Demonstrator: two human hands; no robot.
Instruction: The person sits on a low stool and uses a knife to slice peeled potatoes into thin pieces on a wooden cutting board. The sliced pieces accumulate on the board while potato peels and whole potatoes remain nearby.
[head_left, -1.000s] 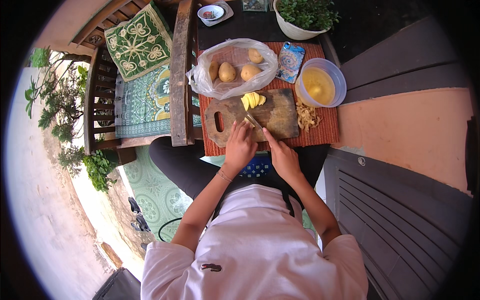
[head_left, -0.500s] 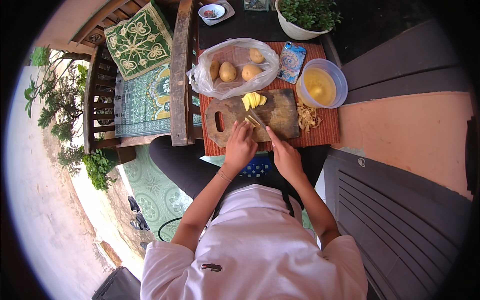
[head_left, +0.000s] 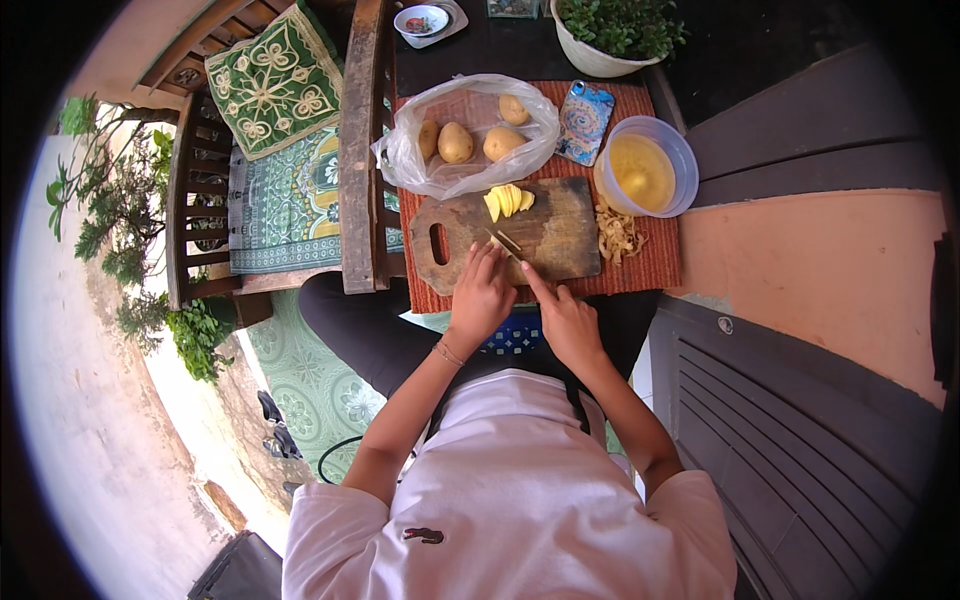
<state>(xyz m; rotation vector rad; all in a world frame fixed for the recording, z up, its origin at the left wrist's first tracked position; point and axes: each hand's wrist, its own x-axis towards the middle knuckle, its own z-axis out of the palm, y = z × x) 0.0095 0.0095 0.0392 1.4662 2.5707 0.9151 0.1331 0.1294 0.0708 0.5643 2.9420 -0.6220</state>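
A wooden cutting board (head_left: 562, 232) with a handle slot at its left lies in front of me. Near its front edge my left hand (head_left: 483, 297) rests with fingers bent and pressed together on a small piece of potato, mostly hidden under the fingertips. My right hand (head_left: 570, 324) grips a knife, its index finger stretched along the top. The blade of the knife (head_left: 509, 244) points up and left, right by the left fingertips. Farther up the board, yellow potato slices (head_left: 508, 203) lean together in a row.
Behind the board, a clear plastic bag (head_left: 470, 182) holds several unpeeled potatoes (head_left: 456, 144). A phone (head_left: 585, 122), a tub (head_left: 682, 172) of yellowish liquid with a pale lump, and potato peels (head_left: 618, 238) lie to the right. An orange mat (head_left: 655, 262) spreads underneath; a potted plant (head_left: 597, 58) stands beyond.
My right hand has moved slightly left with the knife, and the blade has swung to a lower slant towards the left fingertips. The left hand has hardly moved.
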